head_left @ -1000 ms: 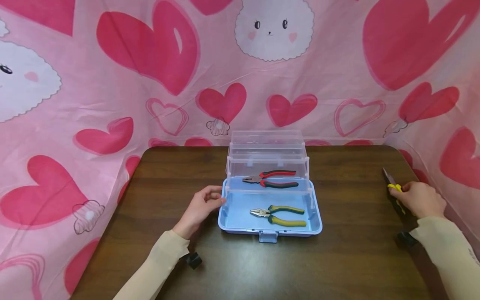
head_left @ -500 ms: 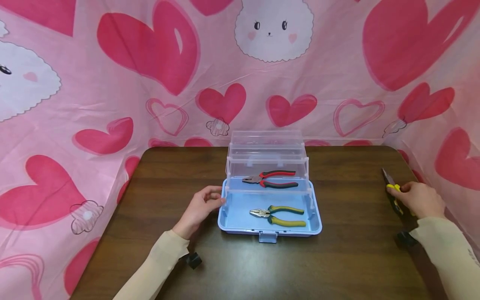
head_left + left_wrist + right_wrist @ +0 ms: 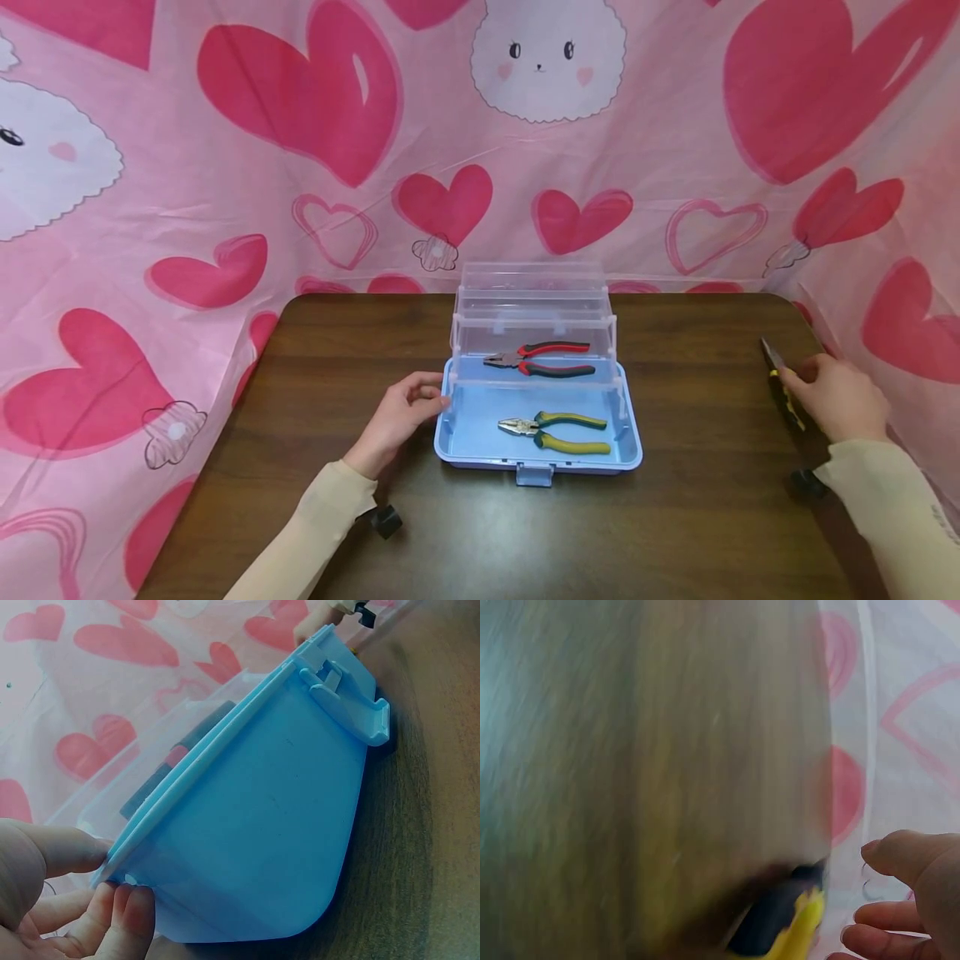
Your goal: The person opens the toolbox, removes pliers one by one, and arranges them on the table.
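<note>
My left hand pinches the left rim of a light-blue toolbox, thumb on one side and fingers on the other, as the left wrist view shows. Combination pliers with yellow-green handles lie on the box's floor. Red-and-black combination pliers are higher up, at the clear tray. Near the table's right edge, my right hand hovers by needle-nose pliers with black-and-yellow handles, partly hidden by it in the head view. In the right wrist view its thumb and fingers are spread apart, beside the handle.
The toolbox's clear lid and trays stand raised at its back. A latch hangs at its front. Pink heart-patterned cloth encloses the brown wooden table at the back and sides.
My right hand has shifted slightly over the needle-nose pliers, whose handles look closer together than a second ago. The left hand and toolbox stay put.
</note>
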A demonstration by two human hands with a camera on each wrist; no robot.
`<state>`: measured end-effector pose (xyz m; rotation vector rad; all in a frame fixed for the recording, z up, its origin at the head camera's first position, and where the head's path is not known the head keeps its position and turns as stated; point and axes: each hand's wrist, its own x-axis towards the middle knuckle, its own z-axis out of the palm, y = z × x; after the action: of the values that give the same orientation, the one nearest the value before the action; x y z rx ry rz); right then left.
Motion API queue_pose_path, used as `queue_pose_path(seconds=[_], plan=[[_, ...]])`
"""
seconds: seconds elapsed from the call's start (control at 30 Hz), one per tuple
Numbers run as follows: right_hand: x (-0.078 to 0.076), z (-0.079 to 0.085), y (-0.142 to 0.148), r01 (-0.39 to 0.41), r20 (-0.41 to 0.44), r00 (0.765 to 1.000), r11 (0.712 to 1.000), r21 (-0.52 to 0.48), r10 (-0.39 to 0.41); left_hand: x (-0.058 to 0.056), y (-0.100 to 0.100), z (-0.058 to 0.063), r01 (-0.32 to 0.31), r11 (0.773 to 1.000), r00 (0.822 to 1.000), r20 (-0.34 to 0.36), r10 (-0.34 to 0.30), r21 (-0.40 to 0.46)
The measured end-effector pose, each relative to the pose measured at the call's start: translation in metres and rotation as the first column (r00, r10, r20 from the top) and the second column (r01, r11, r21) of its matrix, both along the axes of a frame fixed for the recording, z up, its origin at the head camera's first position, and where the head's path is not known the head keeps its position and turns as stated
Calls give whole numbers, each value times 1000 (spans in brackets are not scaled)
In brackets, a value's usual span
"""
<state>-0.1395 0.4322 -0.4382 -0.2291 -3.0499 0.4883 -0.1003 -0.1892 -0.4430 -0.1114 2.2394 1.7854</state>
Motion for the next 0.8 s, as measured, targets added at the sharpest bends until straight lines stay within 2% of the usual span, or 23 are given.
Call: queue_pose_path(seconds=[0.33, 0.57, 0.8], plan=[[-2, 13, -35, -96, -127, 987, 995, 0, 96, 0, 0, 0, -1, 1000, 1000, 5, 1, -3], [-3, 23, -61, -159, -121, 980, 987, -28, 155, 0, 0, 0, -5, 1000, 1000, -3, 5, -2], [-1, 35, -91, -238, -174, 958, 970, -48, 227, 0, 0, 0, -6, 1000, 1000, -5, 6, -5]])
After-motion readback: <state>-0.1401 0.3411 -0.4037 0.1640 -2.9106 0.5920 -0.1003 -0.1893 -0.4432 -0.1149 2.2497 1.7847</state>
